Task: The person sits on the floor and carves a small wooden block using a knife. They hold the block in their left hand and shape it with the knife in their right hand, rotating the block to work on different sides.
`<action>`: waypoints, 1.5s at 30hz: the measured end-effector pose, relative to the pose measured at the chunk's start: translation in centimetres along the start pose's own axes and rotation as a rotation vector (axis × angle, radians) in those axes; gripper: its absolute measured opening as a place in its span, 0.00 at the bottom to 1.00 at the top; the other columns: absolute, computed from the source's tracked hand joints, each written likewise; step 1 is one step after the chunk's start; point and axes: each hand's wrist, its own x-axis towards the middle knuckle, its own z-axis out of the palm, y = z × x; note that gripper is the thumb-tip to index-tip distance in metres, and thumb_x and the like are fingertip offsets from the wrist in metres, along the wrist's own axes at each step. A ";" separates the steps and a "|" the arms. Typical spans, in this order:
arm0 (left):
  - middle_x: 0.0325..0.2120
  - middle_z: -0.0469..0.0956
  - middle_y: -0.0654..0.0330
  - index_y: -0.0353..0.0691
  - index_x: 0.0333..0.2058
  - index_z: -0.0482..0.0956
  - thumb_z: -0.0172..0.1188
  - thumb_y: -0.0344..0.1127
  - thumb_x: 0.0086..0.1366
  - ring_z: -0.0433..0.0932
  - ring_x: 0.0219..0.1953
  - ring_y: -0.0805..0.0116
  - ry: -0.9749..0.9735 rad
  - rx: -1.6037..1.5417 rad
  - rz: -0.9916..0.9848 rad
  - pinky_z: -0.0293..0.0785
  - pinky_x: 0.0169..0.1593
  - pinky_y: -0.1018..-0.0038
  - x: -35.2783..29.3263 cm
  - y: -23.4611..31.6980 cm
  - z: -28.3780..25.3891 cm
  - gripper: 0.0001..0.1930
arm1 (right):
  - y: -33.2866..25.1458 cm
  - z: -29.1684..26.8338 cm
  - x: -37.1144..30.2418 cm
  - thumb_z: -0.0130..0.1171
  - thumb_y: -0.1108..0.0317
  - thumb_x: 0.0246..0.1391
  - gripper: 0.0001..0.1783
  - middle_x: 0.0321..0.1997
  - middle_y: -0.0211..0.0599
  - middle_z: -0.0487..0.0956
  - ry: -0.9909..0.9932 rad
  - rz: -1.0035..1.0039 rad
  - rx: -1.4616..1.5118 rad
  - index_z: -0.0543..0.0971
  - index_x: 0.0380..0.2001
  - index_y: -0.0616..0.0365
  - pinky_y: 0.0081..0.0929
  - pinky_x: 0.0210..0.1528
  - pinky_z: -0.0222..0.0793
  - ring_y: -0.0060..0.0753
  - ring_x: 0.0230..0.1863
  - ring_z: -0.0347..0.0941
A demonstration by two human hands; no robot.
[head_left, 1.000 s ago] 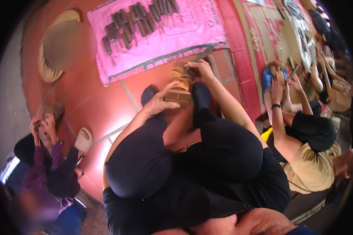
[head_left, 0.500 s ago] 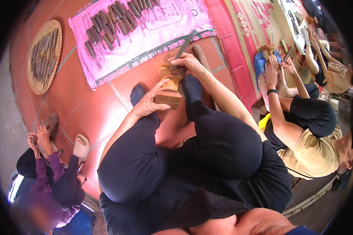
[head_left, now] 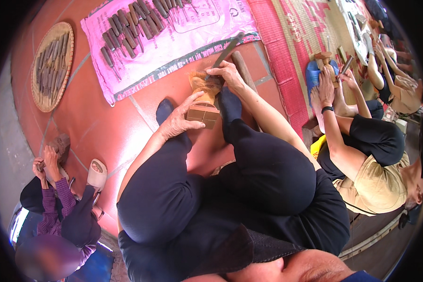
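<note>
One carved wooden piece (head_left: 205, 97) was between the person's feet (head_left: 231, 105), its blocky base (head_left: 203, 115) toward the body. The left hand (head_left: 179, 120) gripped that base at its left edge; the right hand's fingers closed on a long dark tool (head_left: 228, 50) whose far end overlapped the pink sheet's near edge. A wooden rod (head_left: 241, 68) crowded the right side; leftward, tiled floor (head_left: 98, 122) stretched wide toward a round basket (head_left: 47, 106).
</note>
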 end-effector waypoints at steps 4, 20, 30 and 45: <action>0.56 0.72 0.57 0.48 0.67 0.53 0.70 0.30 0.48 0.66 0.60 0.67 0.008 -0.014 -0.006 0.60 0.64 0.69 -0.2 0.0 0.2 0.49 | -0.2 0.2 -0.5 0.68 0.73 0.44 0.11 0.33 0.34 0.82 0.020 -0.004 0.122 0.81 0.33 0.62 0.25 0.43 0.71 0.26 0.36 0.77; 0.55 0.72 0.58 0.48 0.67 0.54 0.70 0.30 0.48 0.67 0.59 0.67 0.010 0.018 0.001 0.61 0.63 0.69 -0.1 0.3 0.2 0.48 | 0.4 0.3 0.0 0.67 0.70 0.46 0.15 0.35 0.35 0.82 -0.057 -0.027 -0.064 0.81 0.39 0.63 0.24 0.44 0.72 0.25 0.38 0.76; 0.55 0.72 0.58 0.47 0.67 0.53 0.69 0.30 0.49 0.67 0.59 0.67 0.000 0.024 0.019 0.60 0.63 0.70 0.0 0.2 0.2 0.48 | -0.1 0.6 -0.5 0.68 0.71 0.45 0.13 0.34 0.36 0.82 -0.043 -0.039 -0.009 0.82 0.35 0.65 0.23 0.44 0.71 0.26 0.36 0.77; 0.56 0.71 0.58 0.47 0.67 0.53 0.71 0.32 0.49 0.66 0.60 0.67 -0.036 0.007 -0.005 0.60 0.63 0.70 -0.3 -0.3 -0.2 0.48 | -0.5 1.7 -1.0 0.66 0.72 0.47 0.15 0.35 0.36 0.82 -0.085 -0.038 0.024 0.81 0.40 0.64 0.22 0.45 0.70 0.25 0.37 0.76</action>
